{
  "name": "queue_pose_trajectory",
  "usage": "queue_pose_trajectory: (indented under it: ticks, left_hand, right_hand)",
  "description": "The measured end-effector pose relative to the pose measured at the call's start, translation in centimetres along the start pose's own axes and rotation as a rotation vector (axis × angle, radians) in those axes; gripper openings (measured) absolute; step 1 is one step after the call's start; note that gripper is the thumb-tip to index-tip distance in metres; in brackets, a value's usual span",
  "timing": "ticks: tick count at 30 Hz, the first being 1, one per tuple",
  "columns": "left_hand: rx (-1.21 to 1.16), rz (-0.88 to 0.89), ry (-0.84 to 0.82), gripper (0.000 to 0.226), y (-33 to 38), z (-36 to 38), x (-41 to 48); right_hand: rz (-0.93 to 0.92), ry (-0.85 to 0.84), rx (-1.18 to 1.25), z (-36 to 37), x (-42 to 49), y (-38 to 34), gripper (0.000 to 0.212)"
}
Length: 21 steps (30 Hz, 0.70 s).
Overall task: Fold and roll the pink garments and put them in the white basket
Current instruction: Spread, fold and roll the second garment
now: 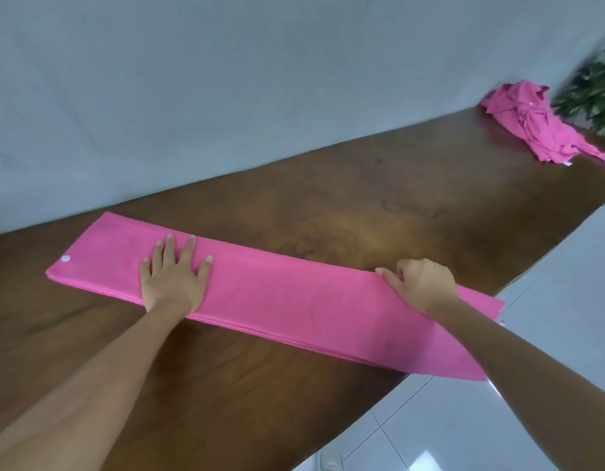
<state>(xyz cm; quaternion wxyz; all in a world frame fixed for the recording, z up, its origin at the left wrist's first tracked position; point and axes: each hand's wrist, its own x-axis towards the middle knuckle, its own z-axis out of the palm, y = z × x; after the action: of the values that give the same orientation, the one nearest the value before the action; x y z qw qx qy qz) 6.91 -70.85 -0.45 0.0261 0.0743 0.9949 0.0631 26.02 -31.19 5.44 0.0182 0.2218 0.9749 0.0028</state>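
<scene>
The folded pink garment (277, 300) lies as a long flat strip across the near part of the wooden tabletop (379, 205), its right end hanging just past the edge. The left hand (173, 275) presses flat on it, fingers spread and straight, towards the left end. The right hand (421, 285) curls round the strip's far edge near the right end, gripping the fabric. A second crumpled pink garment (535, 125) sits far right, beside a green plant (593, 93).
</scene>
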Motion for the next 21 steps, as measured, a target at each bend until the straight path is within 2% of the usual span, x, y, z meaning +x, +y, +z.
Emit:
queue_pose_trajectory:
  ticks: [7, 12, 16, 21]
  left_hand:
    - [-0.036, -0.235, 0.055, 0.071, 0.8, 0.3, -3.2]
    - [-0.065, -0.367, 0.094, 0.069, 1.9, 0.6, -4.9]
    - [-0.042, -0.417, 0.077, 0.07, 2.3, 1.0, -5.7]
    - [-0.08, -0.42, 0.017, 0.073, 3.7, 0.3, -5.0]
  right_hand:
    - [-0.174, 0.023, -0.15, -0.8, 7.6, -0.8, 0.057]
    - [-0.24, 0.04, -0.137, 0.1, 11.8, -0.9, 0.055]
    - [-0.273, 0.085, -0.115, 2.0, 13.4, 0.1, 0.055]
    - [-0.253, 0.218, -0.007, 4.3, 13.3, 1.5, 0.04]
